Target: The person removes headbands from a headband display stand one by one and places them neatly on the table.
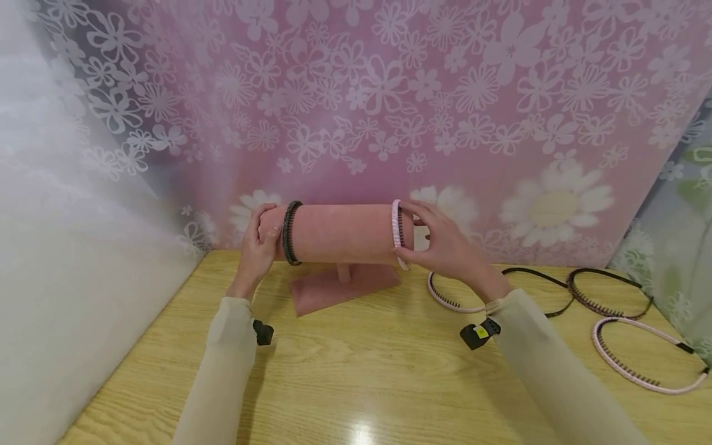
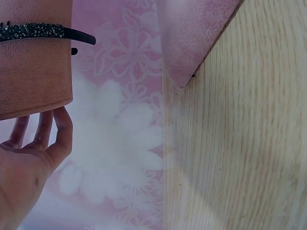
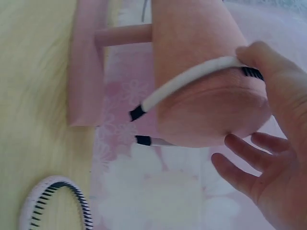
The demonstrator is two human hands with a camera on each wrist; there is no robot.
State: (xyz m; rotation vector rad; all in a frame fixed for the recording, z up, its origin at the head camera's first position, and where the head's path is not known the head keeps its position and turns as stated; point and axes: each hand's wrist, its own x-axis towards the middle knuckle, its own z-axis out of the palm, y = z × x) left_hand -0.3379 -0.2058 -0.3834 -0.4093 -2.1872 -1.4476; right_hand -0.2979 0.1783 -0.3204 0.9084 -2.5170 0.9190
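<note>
A pink padded roll (image 1: 345, 232) lies level on a short post over a flat pink base (image 1: 345, 287). My left hand (image 1: 257, 250) grips the roll's left end, thumb in front. Close beside it, a dark glittery headband (image 1: 287, 233) goes round the roll; the left wrist view shows its sparkling stones (image 2: 33, 31) and black tip. Near the right end sits a pale pink toothed headband (image 1: 396, 225). My right hand (image 1: 442, 241) holds that headband between thumb and fingers. In the right wrist view its two black-tipped ends (image 3: 138, 113) stick out past the roll, apart from each other.
On the wooden table (image 1: 356, 358) at right lie more headbands: a pale one (image 1: 445, 301) partly behind my right arm, a dark one (image 1: 589, 303), another black one (image 1: 534, 272), and a pink one (image 1: 617, 368) nearer me. A flowered curtain (image 1: 345, 123) hangs behind.
</note>
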